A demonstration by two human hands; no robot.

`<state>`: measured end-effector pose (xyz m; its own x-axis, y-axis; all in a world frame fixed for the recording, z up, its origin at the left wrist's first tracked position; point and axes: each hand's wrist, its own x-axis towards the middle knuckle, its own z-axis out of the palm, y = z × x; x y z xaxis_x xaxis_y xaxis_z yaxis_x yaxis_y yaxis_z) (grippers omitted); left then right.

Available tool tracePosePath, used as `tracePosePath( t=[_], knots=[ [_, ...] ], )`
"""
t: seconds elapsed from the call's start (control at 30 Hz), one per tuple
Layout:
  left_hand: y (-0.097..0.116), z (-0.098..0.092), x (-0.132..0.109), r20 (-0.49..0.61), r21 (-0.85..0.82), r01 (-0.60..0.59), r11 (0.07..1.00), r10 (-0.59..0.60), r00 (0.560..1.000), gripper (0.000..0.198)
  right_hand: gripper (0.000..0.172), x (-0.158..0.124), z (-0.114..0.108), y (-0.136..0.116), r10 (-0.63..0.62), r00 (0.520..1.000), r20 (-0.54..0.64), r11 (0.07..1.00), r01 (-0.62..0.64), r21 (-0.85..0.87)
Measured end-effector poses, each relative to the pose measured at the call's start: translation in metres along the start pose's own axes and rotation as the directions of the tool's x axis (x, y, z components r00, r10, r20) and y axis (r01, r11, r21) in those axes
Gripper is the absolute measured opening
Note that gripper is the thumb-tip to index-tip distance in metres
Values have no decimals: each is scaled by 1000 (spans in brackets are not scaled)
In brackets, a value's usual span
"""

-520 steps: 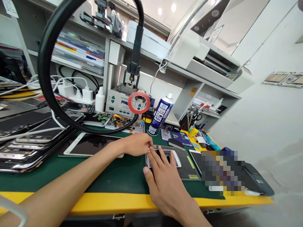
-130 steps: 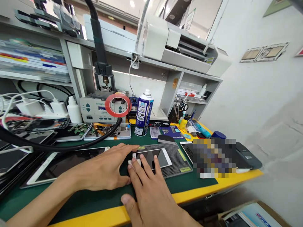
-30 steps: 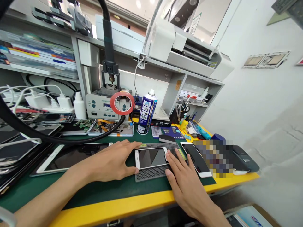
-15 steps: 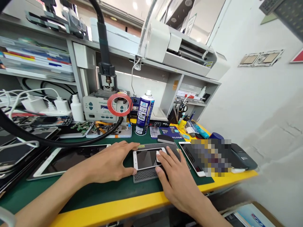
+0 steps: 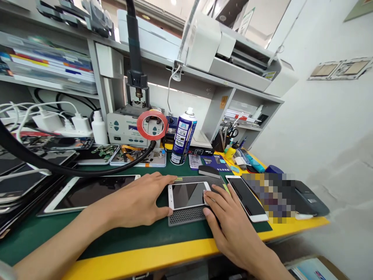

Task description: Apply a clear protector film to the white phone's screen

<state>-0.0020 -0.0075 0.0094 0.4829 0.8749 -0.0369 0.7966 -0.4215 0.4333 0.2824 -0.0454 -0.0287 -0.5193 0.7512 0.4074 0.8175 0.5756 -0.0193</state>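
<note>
A white-framed smartphone [image 5: 188, 195] lies face up on a grey honeycomb-textured mat [image 5: 186, 218]. My left hand [image 5: 140, 200] is at the phone's left end, thumb and index finger spread wide. Its thumb tip rests by the near left corner, and the index fingertip reaches the mat's far left corner. My right hand [image 5: 230, 217] lies over the phone's right end. Its fingertips press a small white piece [image 5: 205, 197], like a wipe, on the screen; most of it is hidden under the fingers. Behind the mat sits a dark, curved block [image 5: 209, 171].
Another white phone [image 5: 247, 198] lies right of the mat, a white tablet [image 5: 90, 192] left. Behind stand a blue spray can [image 5: 183, 136], a red tape roll [image 5: 152, 125] and a soldering station [image 5: 125, 128]. A black hose [image 5: 87, 171] loops across the left. The table has a yellow edge [image 5: 145, 260].
My right hand has slid the white piece a little to the right along the screen. The left hand keeps its place at the phone. The whole view has shifted slightly.
</note>
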Motion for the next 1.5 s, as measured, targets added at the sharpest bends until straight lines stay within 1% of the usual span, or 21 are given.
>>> tracePosePath(
  t=[0.07,0.27,0.37,0.47,0.57,0.73,0.83,0.93,1.03,1.1,1.17,1.23,1.33,1.5],
  knots=[
    [0,0,0,-6,3,-2,1000,2,1000,76,31,4,0,2,-2,1000,-15,999,3,45],
    [-1,1,2,-6,13,-2,1000,2,1000,76,27,16,-3,9,-7,999,35,989,2,150],
    [-2,1,2,-5,11,12,1000,-12,1000,78,28,12,-8,8,-19,999,40,987,13,158],
    [-1,1,1,-8,13,19,1000,-19,1000,78,29,6,-13,5,-38,997,74,988,27,152],
    [1,1,1,-5,16,19,1000,-19,1000,76,29,5,-15,3,-40,994,101,990,25,141],
    [1,2,2,-17,16,8,1000,-7,1000,75,31,17,-10,6,-8,998,62,993,0,120],
    [0,2,2,-13,14,11,1000,-11,1000,76,32,18,-6,9,-5,999,51,991,-1,134],
    [0,1,1,-1,9,26,1000,-26,1000,79,35,8,-4,8,-43,999,15,991,41,129],
    [-1,0,1,11,-1,36,999,-36,999,79,42,-5,2,5,-91,994,-63,992,96,86],
    [-2,1,1,9,-5,28,1000,-28,1000,79,41,-12,7,5,-96,989,-114,993,103,59],
    [-2,1,1,2,-4,21,1000,-21,1000,79,37,-16,12,6,-89,986,-141,995,96,41],
    [-2,1,1,-1,-2,25,1000,-25,1000,79,35,-19,14,8,-93,984,-154,995,98,23],
    [1,-1,1,-1,2,28,1000,-28,1000,80,38,-23,15,15,-108,982,-158,994,105,-25],
    [2,-3,0,-7,10,8,1000,-8,1000,81,43,-28,12,20,-96,989,-110,991,84,-108]
  ],
)
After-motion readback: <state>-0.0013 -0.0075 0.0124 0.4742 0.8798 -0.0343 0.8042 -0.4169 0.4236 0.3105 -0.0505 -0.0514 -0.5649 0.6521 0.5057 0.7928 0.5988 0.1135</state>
